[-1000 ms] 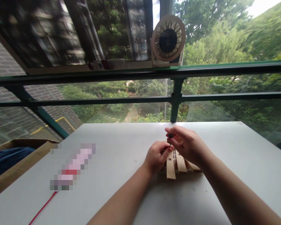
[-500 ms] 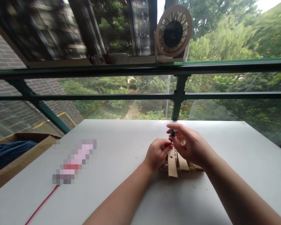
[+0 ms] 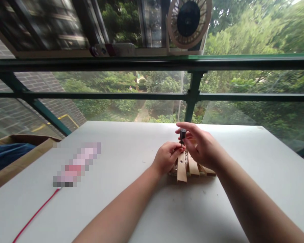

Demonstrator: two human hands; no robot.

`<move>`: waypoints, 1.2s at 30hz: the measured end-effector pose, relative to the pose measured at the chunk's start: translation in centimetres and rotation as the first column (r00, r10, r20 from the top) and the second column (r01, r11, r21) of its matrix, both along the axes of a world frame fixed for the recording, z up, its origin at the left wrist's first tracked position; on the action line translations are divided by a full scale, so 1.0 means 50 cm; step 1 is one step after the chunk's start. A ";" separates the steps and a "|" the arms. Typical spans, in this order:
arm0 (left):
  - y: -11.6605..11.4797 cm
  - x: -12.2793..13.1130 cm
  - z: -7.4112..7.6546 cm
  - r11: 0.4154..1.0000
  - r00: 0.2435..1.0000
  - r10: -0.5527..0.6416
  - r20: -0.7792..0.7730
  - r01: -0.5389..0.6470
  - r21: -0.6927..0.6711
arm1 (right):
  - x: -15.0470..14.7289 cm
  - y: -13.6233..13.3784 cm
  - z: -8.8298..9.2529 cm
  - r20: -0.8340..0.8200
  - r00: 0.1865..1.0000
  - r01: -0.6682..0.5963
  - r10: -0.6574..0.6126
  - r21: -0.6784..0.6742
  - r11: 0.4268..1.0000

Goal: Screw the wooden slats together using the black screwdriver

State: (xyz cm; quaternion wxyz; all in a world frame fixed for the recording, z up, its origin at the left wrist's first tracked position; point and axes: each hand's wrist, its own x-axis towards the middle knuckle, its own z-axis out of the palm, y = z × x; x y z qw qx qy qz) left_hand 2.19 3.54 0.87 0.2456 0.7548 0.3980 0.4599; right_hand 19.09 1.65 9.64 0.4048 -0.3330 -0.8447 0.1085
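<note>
Several flat wooden strips (image 3: pixel 182 170) with small holes lie fanned out on the white table (image 3: pixel 131 162), partly covered by both hands. My left hand (image 3: pixel 166 158) is curled, its fingertips pinched at the top end of the leftmost strip. My right hand (image 3: pixel 201 148) hovers just above the strips and pinches a small dark cylindrical tool (image 3: pixel 182 135), held upright over the spot where my left fingers press. What the left fingers pinch is too small to name.
A blurred pink and red object (image 3: pixel 76 165) lies at the table's left, with a red cord (image 3: pixel 35 214) running off toward the near edge. A cardboard box (image 3: pixel 17 158) with blue cloth sits left of the table. Green railing and glass stand behind; a small fan (image 3: pixel 187 22) rests above.
My right hand has lifted the dark tool slightly and turned it upright. The view has tilted down a little; the strips and left hand stay in place.
</note>
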 end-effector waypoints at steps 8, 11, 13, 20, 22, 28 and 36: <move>0.002 0.001 0.001 0.999 0.999 -0.050 -0.023 0.050 -0.011 | 0.000 0.004 0.013 0.032 0.999 0.041 -0.041 0.023 0.999; 0.002 0.002 0.002 0.998 0.997 -0.062 -0.034 0.062 -0.003 | -0.001 0.004 0.015 0.041 0.993 0.107 -0.109 0.036 0.994; 0.002 0.002 0.001 0.998 0.997 -0.064 -0.043 0.065 0.007 | -0.002 0.004 0.015 0.035 0.990 0.136 -0.137 0.041 0.990; 0.000 0.001 0.003 0.997 0.996 -0.065 -0.069 0.067 0.029 | 0.000 0.003 0.014 -0.015 0.984 0.181 -0.180 0.039 0.983; -0.002 0.001 0.003 0.996 0.994 -0.076 -0.075 0.078 0.030 | 0.000 0.003 0.014 -0.025 0.984 0.179 -0.178 0.026 0.984; -0.008 0.001 0.003 0.996 1.000 -0.011 -0.027 0.013 0.092 | -0.003 0.000 0.016 0.024 0.982 0.187 -0.188 0.043 0.981; -0.008 0.002 0.002 0.991 0.998 0.058 0.005 -0.058 0.124 | -0.011 -0.003 0.011 0.066 0.988 0.135 -0.143 0.118 0.984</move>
